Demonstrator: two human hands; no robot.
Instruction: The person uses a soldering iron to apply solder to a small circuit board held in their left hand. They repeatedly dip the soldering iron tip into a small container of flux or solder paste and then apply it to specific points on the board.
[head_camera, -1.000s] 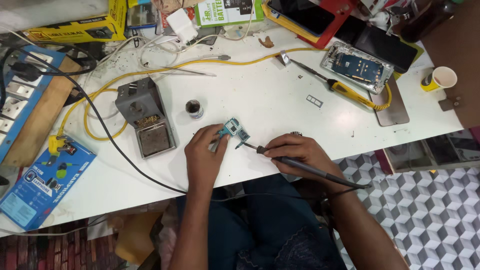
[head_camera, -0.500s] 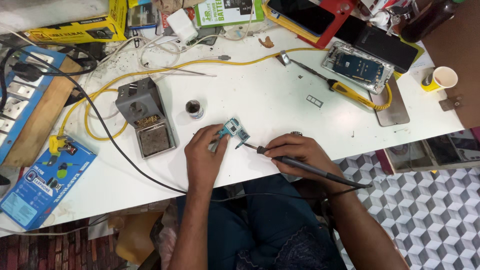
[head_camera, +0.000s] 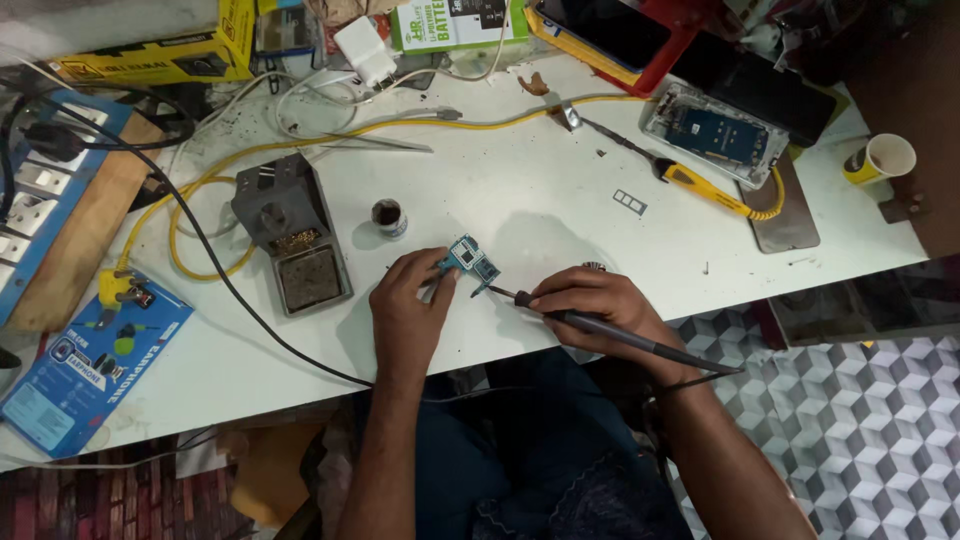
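The left hand (head_camera: 408, 312) is pinching a small blue circuit board (head_camera: 469, 262) in a closed grip, pressing it onto the white table (head_camera: 520, 200) near its front edge. The right hand (head_camera: 592, 305), at three o'clock from the board, is wrapping its grip around a soldering iron (head_camera: 600, 328), whose tip is touching the board's edge. At ten o'clock, a small round tin (head_camera: 387, 214) is holding something dark; further left, a grey iron stand (head_camera: 292, 243) is carrying a brownish sponge in its tray. A paper cup (head_camera: 882, 158) is standing at two o'clock, its contents hidden.

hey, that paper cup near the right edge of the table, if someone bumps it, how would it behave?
The paper cup looks thin-walled and light, so a nudge would probably slide or tip it. It stands upright close to the white table's right edge, so it could fall off. If tipped, its round shape would likely roll in a curve.
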